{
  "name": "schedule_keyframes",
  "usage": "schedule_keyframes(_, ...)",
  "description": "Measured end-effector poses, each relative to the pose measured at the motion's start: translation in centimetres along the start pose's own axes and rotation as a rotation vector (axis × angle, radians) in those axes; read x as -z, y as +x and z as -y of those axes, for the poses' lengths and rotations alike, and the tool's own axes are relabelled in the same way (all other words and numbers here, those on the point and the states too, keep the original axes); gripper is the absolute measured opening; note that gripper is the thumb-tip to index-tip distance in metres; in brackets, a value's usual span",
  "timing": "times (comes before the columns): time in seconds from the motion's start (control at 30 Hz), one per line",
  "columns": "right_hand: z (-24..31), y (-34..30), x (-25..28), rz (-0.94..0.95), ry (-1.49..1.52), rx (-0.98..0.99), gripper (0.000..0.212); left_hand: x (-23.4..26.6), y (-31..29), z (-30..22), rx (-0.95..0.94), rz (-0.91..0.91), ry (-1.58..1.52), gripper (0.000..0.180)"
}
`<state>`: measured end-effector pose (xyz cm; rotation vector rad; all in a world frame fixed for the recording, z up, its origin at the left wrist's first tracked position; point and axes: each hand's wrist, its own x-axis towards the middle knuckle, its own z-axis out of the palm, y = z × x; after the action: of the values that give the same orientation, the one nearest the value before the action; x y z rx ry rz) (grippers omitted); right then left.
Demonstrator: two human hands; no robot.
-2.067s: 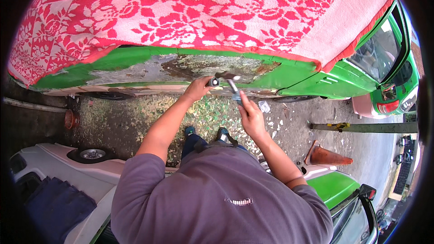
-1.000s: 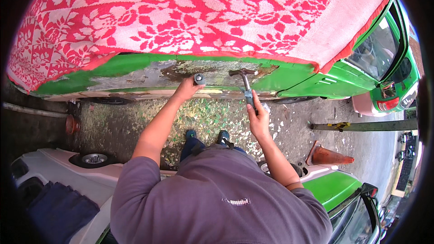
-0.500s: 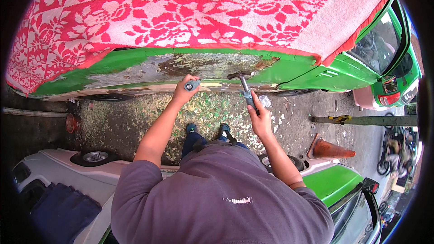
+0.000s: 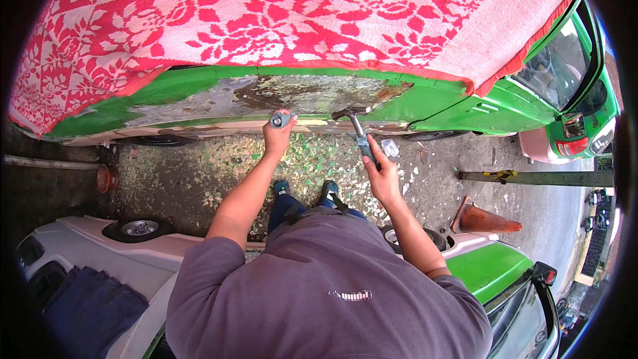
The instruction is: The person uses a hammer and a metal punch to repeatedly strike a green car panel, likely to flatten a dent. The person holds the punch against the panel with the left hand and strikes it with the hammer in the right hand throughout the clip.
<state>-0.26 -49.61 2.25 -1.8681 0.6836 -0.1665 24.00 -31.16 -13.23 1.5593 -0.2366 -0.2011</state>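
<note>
My left hand [image 4: 276, 138] is closed round a grey tool with a round, hollow-looking end [image 4: 282, 120]; its working end is hidden against the car side. To the right, my right hand [image 4: 384, 178] grips a claw hammer [image 4: 359, 127] by its dark handle, head pointing away from me and apart from the grey tool. Both tools are at the lower side of a green car [image 4: 435, 108]. Its panel there has a large scraped patch [image 4: 302, 95], grey and brown with flaking paint.
A red and pink floral blanket [image 4: 286, 16] covers the car's upper part. Paint chips [image 4: 312, 149] litter the ground by my shoes. An orange cone [image 4: 488, 218] and a pole [image 4: 538, 177] are at the right. Behind me stands another car [image 4: 488, 269]; a red pot [image 4: 105, 178] is at the left.
My left hand and the grey tool have shifted slightly, the tool's end tilting up toward the car. The hammer has barely moved. Both grips stay the same.
</note>
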Motion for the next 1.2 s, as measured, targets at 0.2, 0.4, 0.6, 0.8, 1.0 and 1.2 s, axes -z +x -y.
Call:
schedule_keyframes(0.2,-0.8,0.1,0.0,-0.021,0.001,0.043,0.055,0.6,-1.8,1.6,-0.137,-0.02,0.0,0.024)
schedule_keyframes(0.4,-0.9,0.2,0.0,-0.007,-0.044,0.025,0.055,0.6,-2.8,2.1,-0.105,0.006,-0.139,0.027)
schedule_keyframes(0.6,-1.9,0.6,-0.5,-0.026,-0.041,0.104,0.055,-0.1,-2.9,-0.2,-0.119,0.094,0.139,0.029)
schedule_keyframes(0.8,-0.3,0.6,-0.7,0.046,-0.031,0.091,0.054,0.0,-3.3,-2.0,-0.272,0.122,0.469,0.035)
schedule_keyframes(1.0,2.2,0.4,-1.1,0.078,-0.107,0.305,0.053,-0.8,-0.7,-4.0,-0.126,0.173,0.615,0.038)
schedule_keyframes(1.2,4.0,1.1,-3.1,0.005,-0.272,0.481,0.055,-1.8,1.3,-6.6,-0.108,0.289,0.653,0.035)
